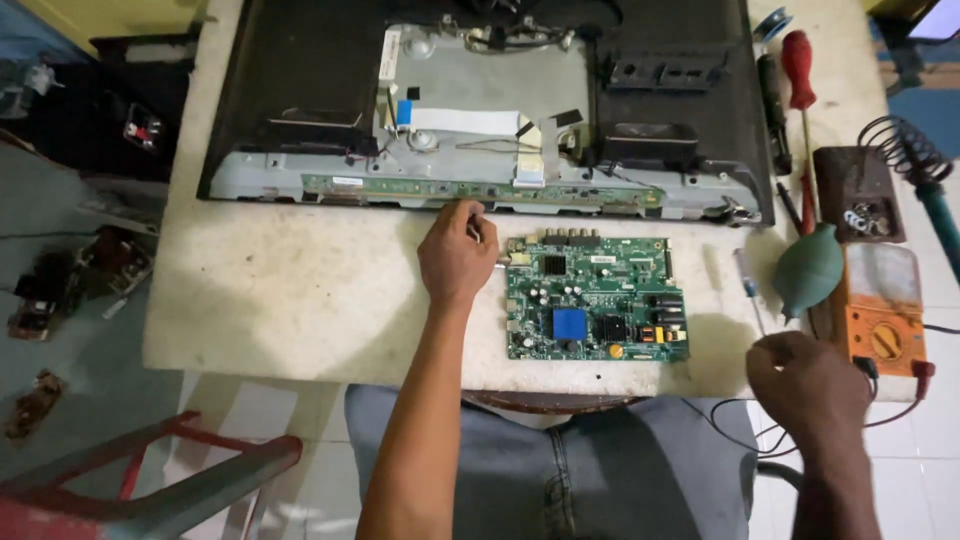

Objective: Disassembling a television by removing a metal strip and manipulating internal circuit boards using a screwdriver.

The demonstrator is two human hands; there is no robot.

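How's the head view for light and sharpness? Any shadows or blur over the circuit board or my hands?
Head view: green circuit board evenly lit and sharp; soft shadow on the table beside the left hand; right hand dim and slightly blurred at the table edge; floor at left dark.

An electronics repair workshop: opened television [480, 100], multimeter [885, 320], screwdrivers [798, 70] on bench.

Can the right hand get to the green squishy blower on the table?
Probably yes. The right hand sits just below the green blower, and only a thin screwdriver lies beside the way.
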